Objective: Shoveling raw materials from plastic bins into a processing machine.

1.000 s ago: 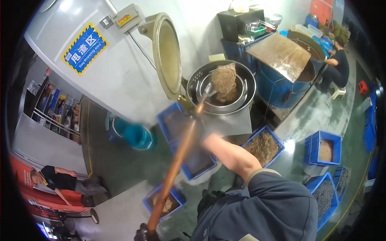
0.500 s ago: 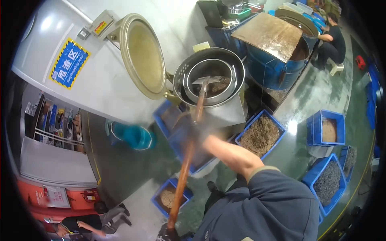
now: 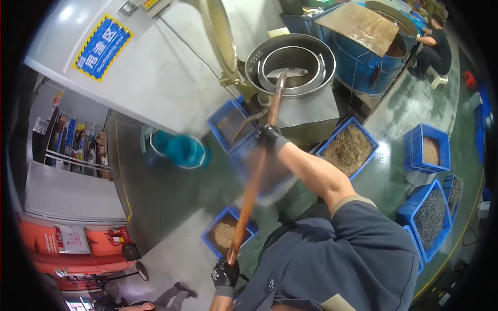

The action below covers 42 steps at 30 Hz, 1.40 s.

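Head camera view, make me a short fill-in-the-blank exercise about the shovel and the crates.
Both gloved hands grip a long ____ handle.
The shovel blade sits inside the round ____ drum.
The crates on the floor are coloured ____.
Missing words: wooden; metal; blue.

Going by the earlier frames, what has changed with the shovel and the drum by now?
The shovel blade, heaped with brownish scrap a second ago, has gone down into the round metal drum and now looks nearly empty. The right hand still grips mid-shaft, the left hand the shaft's end. The blue crates and teal bucket sit as before.
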Each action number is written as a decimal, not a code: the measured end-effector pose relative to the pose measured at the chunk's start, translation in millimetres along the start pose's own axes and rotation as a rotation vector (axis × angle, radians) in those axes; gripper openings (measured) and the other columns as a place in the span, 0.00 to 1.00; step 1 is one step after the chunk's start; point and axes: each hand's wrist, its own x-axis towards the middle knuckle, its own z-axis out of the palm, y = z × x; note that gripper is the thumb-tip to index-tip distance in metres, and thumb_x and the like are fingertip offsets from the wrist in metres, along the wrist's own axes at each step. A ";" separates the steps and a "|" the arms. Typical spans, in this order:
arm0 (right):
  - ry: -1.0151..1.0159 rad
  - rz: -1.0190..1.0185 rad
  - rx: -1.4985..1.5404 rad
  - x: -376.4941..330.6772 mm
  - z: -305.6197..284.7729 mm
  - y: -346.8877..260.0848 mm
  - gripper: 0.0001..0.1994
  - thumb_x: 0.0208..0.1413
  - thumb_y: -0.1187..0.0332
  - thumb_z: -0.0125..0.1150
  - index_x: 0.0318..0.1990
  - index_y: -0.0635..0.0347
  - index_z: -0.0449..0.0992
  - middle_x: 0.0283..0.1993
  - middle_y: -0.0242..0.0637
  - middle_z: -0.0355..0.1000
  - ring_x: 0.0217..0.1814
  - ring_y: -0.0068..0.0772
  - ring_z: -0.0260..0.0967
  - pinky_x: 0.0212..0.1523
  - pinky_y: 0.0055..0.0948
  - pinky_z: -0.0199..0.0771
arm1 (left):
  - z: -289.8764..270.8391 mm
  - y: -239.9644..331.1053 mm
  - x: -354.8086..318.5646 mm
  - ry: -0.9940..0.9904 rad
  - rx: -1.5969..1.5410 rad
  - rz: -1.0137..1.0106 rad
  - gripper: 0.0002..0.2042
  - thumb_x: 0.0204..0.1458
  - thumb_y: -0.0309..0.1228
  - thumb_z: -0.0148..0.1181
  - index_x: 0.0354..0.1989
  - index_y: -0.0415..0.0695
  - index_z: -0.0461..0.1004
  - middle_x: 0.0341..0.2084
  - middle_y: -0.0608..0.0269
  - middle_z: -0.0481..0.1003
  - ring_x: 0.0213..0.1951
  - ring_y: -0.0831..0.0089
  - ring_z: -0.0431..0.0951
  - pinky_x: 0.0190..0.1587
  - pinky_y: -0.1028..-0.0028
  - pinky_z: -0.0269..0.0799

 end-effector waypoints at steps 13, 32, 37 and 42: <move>0.002 -0.400 -0.024 -201.7 -13.8 -24.6 0.15 0.56 0.56 0.61 0.45 0.54 0.72 0.25 0.25 0.64 0.26 0.25 0.65 0.28 0.26 0.69 | 5.1 -66.8 93.6 -0.342 -0.166 0.315 0.11 0.49 0.37 0.64 0.34 0.43 0.78 0.27 0.51 0.78 0.31 0.51 0.78 0.34 0.62 0.74; 0.500 -0.156 0.736 -62.6 -311.8 -44.4 0.13 0.56 0.57 0.57 0.41 0.53 0.66 0.37 0.40 0.70 0.43 0.44 0.72 0.45 0.45 0.77 | -167.1 382.7 244.5 0.391 1.360 1.320 0.22 0.47 0.31 0.52 0.54 0.47 0.68 0.34 0.63 0.72 0.38 0.66 0.74 0.41 0.61 0.71; 0.534 -0.013 1.257 -115.2 -230.0 -119.0 0.13 0.55 0.57 0.57 0.40 0.52 0.67 0.36 0.38 0.72 0.36 0.40 0.74 0.39 0.38 0.81 | -182.7 529.4 237.9 0.561 1.273 1.636 0.16 0.47 0.30 0.53 0.47 0.49 0.72 0.31 0.66 0.72 0.37 0.67 0.75 0.46 0.61 0.70; 0.311 -0.213 1.464 -63.1 -359.3 -118.1 0.11 0.59 0.60 0.47 0.46 0.50 0.69 0.44 0.35 0.72 0.43 0.32 0.72 0.46 0.32 0.77 | -129.5 667.2 197.9 0.283 0.864 1.768 0.15 0.47 0.31 0.55 0.45 0.51 0.73 0.35 0.66 0.75 0.40 0.68 0.75 0.49 0.65 0.69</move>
